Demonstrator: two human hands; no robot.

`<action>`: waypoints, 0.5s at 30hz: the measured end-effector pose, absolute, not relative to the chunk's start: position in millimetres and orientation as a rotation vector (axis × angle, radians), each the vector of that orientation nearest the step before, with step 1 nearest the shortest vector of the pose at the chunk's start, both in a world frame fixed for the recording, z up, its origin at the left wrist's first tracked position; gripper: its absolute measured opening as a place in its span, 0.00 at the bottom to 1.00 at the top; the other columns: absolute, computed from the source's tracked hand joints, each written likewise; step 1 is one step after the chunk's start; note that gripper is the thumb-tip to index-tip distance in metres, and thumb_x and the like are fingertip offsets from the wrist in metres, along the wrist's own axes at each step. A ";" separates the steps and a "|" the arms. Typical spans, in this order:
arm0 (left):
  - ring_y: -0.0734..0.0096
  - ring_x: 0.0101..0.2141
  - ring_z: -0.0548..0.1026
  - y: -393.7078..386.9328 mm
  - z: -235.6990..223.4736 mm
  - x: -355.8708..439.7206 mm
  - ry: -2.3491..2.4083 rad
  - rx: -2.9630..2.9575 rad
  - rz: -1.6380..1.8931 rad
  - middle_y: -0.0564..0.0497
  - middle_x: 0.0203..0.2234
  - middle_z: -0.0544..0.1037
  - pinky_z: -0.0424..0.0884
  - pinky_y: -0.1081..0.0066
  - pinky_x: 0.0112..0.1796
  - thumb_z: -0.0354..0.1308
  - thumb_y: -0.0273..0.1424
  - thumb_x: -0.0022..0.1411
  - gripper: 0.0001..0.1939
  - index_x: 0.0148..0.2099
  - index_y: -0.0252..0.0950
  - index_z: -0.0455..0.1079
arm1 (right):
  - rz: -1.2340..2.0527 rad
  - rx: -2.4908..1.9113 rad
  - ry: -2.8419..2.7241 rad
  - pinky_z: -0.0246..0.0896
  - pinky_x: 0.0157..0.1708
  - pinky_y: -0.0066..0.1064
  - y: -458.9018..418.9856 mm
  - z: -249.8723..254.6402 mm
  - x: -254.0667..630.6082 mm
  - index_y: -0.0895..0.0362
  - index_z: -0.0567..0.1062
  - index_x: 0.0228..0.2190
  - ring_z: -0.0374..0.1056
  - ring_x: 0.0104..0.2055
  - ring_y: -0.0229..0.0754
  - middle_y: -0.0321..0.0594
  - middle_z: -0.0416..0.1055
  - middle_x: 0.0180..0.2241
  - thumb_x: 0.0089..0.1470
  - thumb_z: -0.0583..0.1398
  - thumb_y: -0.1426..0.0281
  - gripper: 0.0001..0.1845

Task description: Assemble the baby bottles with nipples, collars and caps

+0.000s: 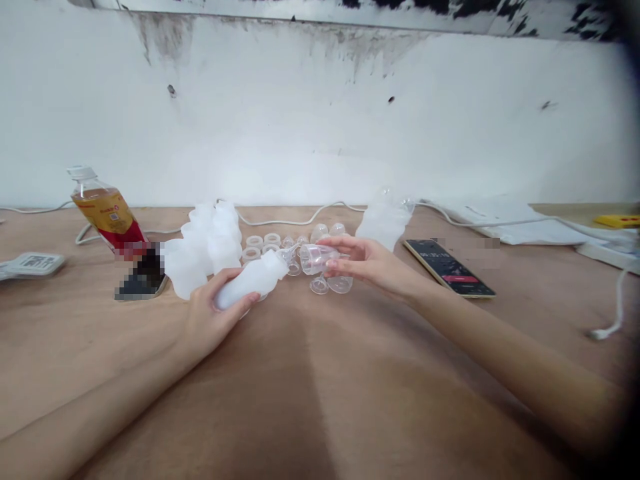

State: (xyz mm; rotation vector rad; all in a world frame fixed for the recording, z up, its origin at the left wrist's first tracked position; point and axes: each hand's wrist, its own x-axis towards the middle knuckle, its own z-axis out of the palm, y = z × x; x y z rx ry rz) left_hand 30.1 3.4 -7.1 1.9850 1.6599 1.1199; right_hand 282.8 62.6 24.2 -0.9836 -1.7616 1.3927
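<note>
My left hand [220,303] is wrapped round a frosted white baby bottle [247,281], which is tilted with its neck up and to the right. A clear teat [287,255] seems to stick out of the bottle's white collar. In my right hand [363,260] a clear dome cap [314,259] lies sideways between thumb and fingers. Its open rim faces the teat, with a small gap between them. Loose white collar rings [253,253], several teats [320,285] and more clear caps [340,283] sit on the table just behind and below my hands.
Several frosted bottles [200,243] stand in a cluster at left, and capped ones [384,220] at back right. A phone [450,268] lies right; a dark phone [143,277] and a drink bottle [107,210] are left. A white cable [300,222] runs along the wall.
</note>
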 end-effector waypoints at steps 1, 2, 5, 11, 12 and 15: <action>0.66 0.32 0.71 3.5 -7.8 29.9 1.658 1.985 1.124 0.53 0.31 0.74 0.67 0.71 0.32 0.53 0.41 0.52 0.15 0.40 0.39 0.66 | 1.390 -0.982 -1.759 0.63 0.42 0.38 62.5 24.8 283.1 0.56 0.66 0.46 0.68 0.38 0.40 0.43 0.70 0.40 0.43 0.62 0.65 0.26; 0.66 0.33 0.71 3.6 -8.5 29.7 1.658 1.983 1.128 0.53 0.32 0.74 0.67 0.71 0.32 0.53 0.41 0.52 0.15 0.40 0.39 0.66 | 1.391 -0.981 -1.757 0.63 0.42 0.39 62.3 25.7 283.4 0.56 0.66 0.46 0.68 0.38 0.40 0.43 0.70 0.40 0.43 0.62 0.65 0.26; 0.67 0.33 0.71 3.7 -9.4 30.0 1.657 1.981 1.121 0.54 0.32 0.74 0.67 0.71 0.33 0.53 0.41 0.52 0.15 0.40 0.39 0.66 | 1.389 -0.976 -1.747 0.63 0.43 0.38 62.1 27.7 283.4 0.57 0.67 0.45 0.67 0.39 0.40 0.42 0.69 0.40 0.43 0.62 0.65 0.25; 0.66 0.33 0.71 3.0 -7.2 31.7 1.671 1.967 1.102 0.53 0.32 0.74 0.66 0.71 0.33 0.53 0.41 0.51 0.16 0.40 0.38 0.66 | 1.405 -0.957 -1.732 0.64 0.42 0.38 62.3 27.6 283.3 0.57 0.67 0.45 0.67 0.39 0.40 0.43 0.68 0.42 0.43 0.62 0.66 0.25; 0.66 0.33 0.71 2.8 -7.1 31.6 1.673 1.968 1.099 0.53 0.32 0.74 0.66 0.70 0.34 0.53 0.41 0.51 0.16 0.40 0.38 0.66 | 1.407 -0.954 -1.728 0.64 0.43 0.39 62.2 27.8 283.4 0.57 0.67 0.44 0.67 0.39 0.40 0.44 0.68 0.42 0.43 0.62 0.66 0.25; 0.66 0.34 0.71 2.3 -7.6 31.2 1.667 1.980 1.089 0.53 0.33 0.74 0.66 0.70 0.34 0.53 0.41 0.52 0.16 0.41 0.39 0.66 | 1.420 -0.944 -1.723 0.64 0.43 0.39 61.6 28.5 283.5 0.57 0.67 0.44 0.67 0.41 0.42 0.44 0.68 0.42 0.43 0.62 0.66 0.24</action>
